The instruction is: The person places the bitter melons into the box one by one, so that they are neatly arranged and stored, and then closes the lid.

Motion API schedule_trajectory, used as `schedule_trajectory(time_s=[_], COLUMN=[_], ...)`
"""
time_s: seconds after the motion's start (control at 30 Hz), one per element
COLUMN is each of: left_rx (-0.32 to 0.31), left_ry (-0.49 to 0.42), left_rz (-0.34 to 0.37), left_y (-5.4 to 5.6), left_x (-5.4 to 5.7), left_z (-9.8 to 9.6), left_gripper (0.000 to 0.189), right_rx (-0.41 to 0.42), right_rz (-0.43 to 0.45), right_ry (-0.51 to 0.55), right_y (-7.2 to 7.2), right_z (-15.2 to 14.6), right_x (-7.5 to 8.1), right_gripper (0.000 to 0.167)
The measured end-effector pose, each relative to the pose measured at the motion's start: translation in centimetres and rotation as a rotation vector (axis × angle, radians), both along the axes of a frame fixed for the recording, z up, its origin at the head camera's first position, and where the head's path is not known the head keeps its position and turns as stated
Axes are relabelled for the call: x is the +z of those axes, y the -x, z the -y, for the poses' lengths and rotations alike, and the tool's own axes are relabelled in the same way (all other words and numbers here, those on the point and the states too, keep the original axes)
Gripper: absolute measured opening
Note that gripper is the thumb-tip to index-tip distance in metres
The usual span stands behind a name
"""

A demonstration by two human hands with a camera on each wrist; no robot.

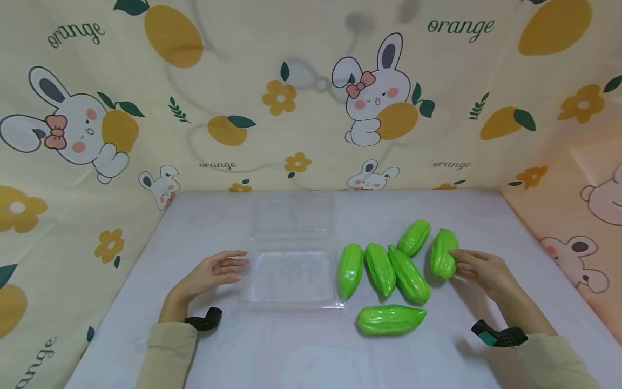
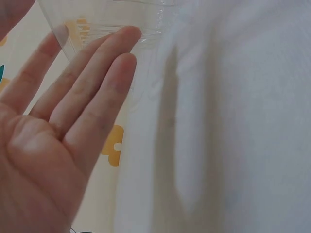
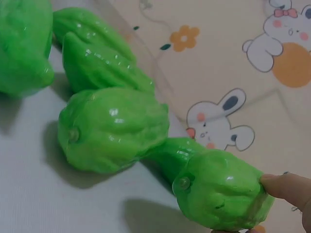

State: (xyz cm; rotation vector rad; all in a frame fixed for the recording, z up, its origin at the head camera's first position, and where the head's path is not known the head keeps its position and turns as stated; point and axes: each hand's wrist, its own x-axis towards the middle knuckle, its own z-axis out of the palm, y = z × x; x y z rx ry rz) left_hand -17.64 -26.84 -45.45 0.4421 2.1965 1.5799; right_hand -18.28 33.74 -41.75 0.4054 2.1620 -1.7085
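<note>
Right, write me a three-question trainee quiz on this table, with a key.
1. How many green gourds show in the head view?
2. True or false: the left hand grips a gourd.
3. In the head view, which gourd does the right hand hold?
A) the leftmost
B) the rightmost
C) the one nearest the camera

Key:
1. Six.
2. False; it is at the left side of the clear box, fingers extended.
3. B, the rightmost gourd.
</note>
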Motion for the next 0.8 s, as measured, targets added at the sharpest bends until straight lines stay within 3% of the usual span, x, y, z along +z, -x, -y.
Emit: schedule_trajectory(time_s=[0.07,0.1,0.13,0.23,0.63,0.8], left_rx=[-0.012,-0.013,-0.014,-0.019,-0.011,-0.007], left_ry=[-0.016,-0.020,-0.021,-0.013,0.001,0.007], left_rz=[0.007,0.009,0.009,0.005,0.006,0.003], left_y=[0.0,0.0,0.0,0.0,-0.1,0.0], left_x=[0.0,0.1,0.1,0.1,0.5,0.4], left_z=[-0.1,-0.1,-0.1,-0.2,-0.6,-0.5], left_gripper=[0.067,0.066,0.066,0.065,0.065,0.062], right_rx=[-0.005,-0.005,-0.005,0.005,0.090,0.135], right_rz=[-0.016,-0.024,-0.030,-0.029,-0.063,-0.060], right_ry=[0.042,0.060,0.073,0.076,0.002,-0.001], right_y=[-0.1,-0.1,-0.1,-0.2,-0.1,-0.3], right_z=[0.1,0.1,0.3,0.6,4.0,6.0], right_x=[0.1,0.1,0.1,0.2,0.7,0.9], right_gripper=[0.009,0.004,0.009,0.004,0.069,0.079])
